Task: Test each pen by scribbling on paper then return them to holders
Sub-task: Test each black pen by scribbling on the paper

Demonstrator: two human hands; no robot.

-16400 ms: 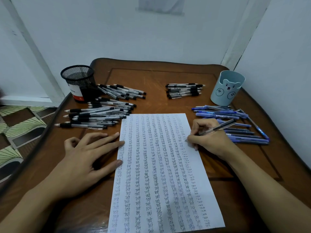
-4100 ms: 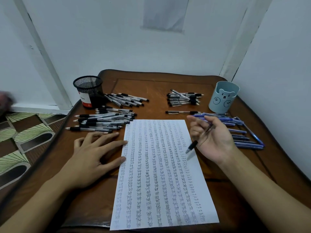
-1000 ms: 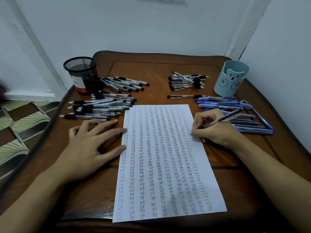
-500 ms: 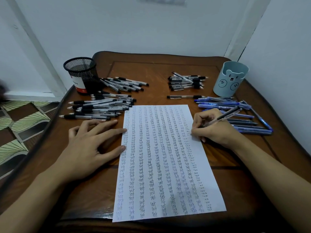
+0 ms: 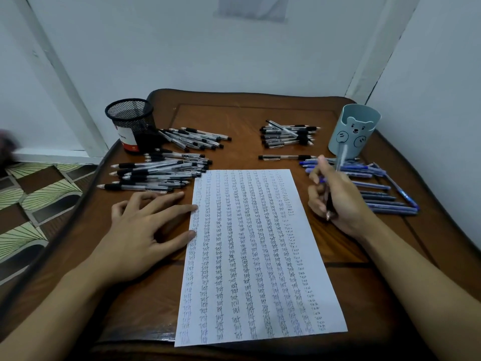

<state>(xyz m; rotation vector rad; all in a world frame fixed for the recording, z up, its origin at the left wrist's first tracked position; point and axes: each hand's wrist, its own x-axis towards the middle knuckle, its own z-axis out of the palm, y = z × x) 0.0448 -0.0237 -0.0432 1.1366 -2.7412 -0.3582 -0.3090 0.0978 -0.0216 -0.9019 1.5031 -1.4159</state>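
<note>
The left hand (image 5: 140,230) lies flat, fingers spread, two fingertips pinning the left edge of the paper (image 5: 255,256). Just past the right edge, the right hand (image 5: 335,196) curls its fingers round a pen (image 5: 341,158) held nearly upright, tip off the sheet. Its scribble looks finished. The next move is probably to set it down with the tested pens or drop it into the bear holder (image 5: 354,131) — then pick another.

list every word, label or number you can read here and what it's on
"test": handwritten over and over, in columns down the paper
White and red label on the black mesh holder: print too blurred to read
Blue cup: a drawn bear face, no words
Pens: any barrel print is too small to read
</note>
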